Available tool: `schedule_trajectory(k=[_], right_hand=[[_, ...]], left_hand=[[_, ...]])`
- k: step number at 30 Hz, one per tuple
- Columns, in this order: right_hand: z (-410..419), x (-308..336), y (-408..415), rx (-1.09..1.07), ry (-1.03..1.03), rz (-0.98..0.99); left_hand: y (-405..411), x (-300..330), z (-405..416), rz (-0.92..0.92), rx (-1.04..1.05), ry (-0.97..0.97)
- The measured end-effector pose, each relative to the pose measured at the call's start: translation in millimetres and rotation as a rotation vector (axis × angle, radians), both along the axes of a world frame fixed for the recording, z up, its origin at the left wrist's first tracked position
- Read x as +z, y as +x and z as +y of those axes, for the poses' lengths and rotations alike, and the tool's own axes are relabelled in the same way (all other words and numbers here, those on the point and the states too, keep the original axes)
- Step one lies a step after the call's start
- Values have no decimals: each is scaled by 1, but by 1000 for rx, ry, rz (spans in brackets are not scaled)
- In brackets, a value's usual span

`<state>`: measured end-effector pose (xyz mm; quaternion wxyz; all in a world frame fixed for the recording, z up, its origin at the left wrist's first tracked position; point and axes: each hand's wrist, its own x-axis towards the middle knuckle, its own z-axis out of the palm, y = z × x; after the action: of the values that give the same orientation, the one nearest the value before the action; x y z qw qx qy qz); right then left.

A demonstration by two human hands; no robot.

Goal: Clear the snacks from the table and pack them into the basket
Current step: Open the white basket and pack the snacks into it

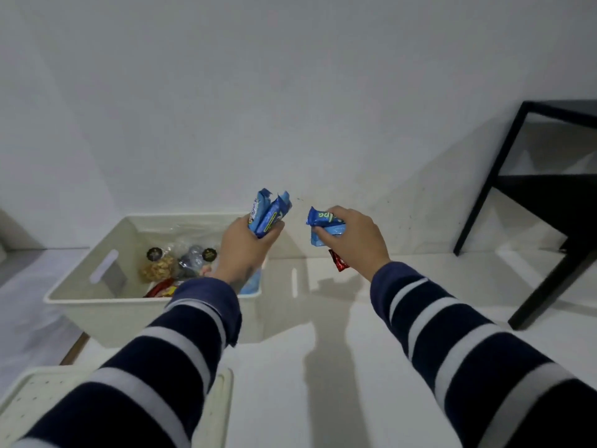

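Head view, nearest to farthest. Lower left corner of the frame: a cream perforated lid (223,399), partly covered by the left forearm. Two sleeves (452,344) striped navy and white run up from the bottom edge across the white table (323,399). Left of centre: the cream basket (106,305) stands on the table, a slot handle in its left wall. Inside it lie a clear bag of nuts (160,268), a clear bag of dark sweets (192,258) and, against the near wall, a red and yellow packet (161,288). Centre: the left hand (245,247), above the right end of the basket, has its fingers closed around a bundle of blue snack bars (269,213) held upright, their ends projecting above the fist. Just right of centre: the right hand (353,237), held above the table and beside the basket, pinches blue snack packets (324,225) between thumb and fingers. A red packet (338,260) shows below this hand; whether it is held or lies on the table cannot be told. Right edge: a black frame shelf (529,176). Upper frame: a plain white wall (290,92).
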<state>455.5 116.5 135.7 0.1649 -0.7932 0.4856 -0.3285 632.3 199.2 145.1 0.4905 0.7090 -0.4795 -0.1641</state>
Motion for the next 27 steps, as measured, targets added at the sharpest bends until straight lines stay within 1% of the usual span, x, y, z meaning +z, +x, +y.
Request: schedule_trajectory(k=[4,8,10,12,15,18,20,22,23,25,27], right_hand=[[8,21,69,100,-15,-30],[25,16,148,174,45,-57],[37,7,190,226,105,-42],[49,-6,230,264,165,4],[60,-27,278,235,240,70],[65,-49,313,193,417,32],[68,-61,332,198,624,-8],[68,-69,342,187,883,-98],[67,-71,346,167,973,-135],[63,-74,353,95,1024,-125],[35,-106,359,66,1027,-106]], left_hand=[[74,13,13,-119,67,6],[157,5,34,-194,118,81],[196,-5,45,-181,112,151],[229,-17,51,-115,99,196],[264,-38,52,-60,86,264],[285,-54,50,-17,52,318],[294,-62,48,34,48,371],[297,-67,46,114,52,396],[297,-68,45,131,55,398],[298,-71,44,124,51,419],[298,-72,45,117,26,469]])
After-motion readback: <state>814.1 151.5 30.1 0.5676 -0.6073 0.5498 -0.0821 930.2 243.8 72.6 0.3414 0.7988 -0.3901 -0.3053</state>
